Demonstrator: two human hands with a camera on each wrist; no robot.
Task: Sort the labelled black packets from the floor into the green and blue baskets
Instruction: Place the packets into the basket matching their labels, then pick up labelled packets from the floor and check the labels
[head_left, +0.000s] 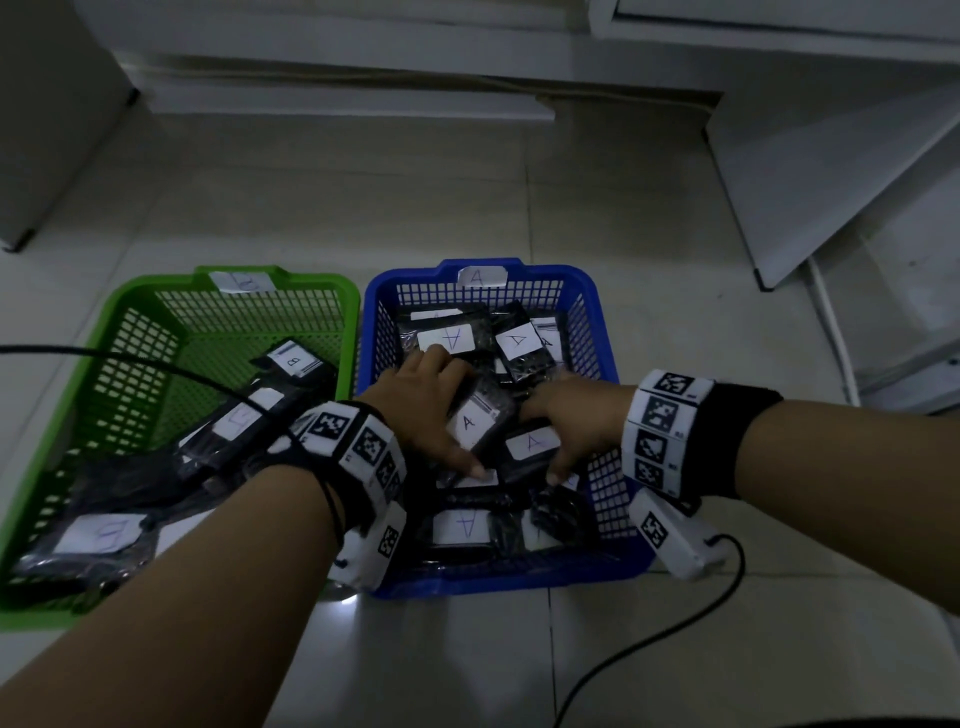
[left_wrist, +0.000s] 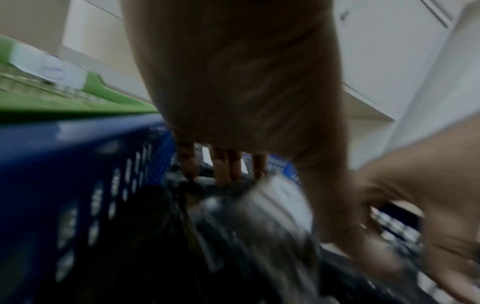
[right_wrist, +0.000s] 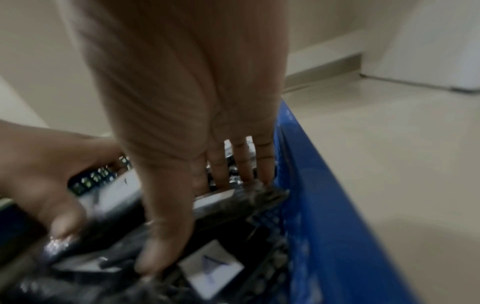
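Both hands down in the blue basket (head_left: 613, 569). Left hand (head_left: 423, 397) spans an "A" packet (head_left: 478, 421), fingers over its far edge, thumb on the near edge: gripping it. Right hand (head_left: 576, 415) does the same on the neighbouring "A" packet (head_left: 530, 447), fingers behind, thumb in front. Both packets sit on top of the pile of other A-labelled black packets (head_left: 462, 525) in that basket. Green basket (head_left: 130, 317) stands just beside on the left, holding black packets with "B" labels (head_left: 293, 361). Wrist views are blurred but show the same holds.
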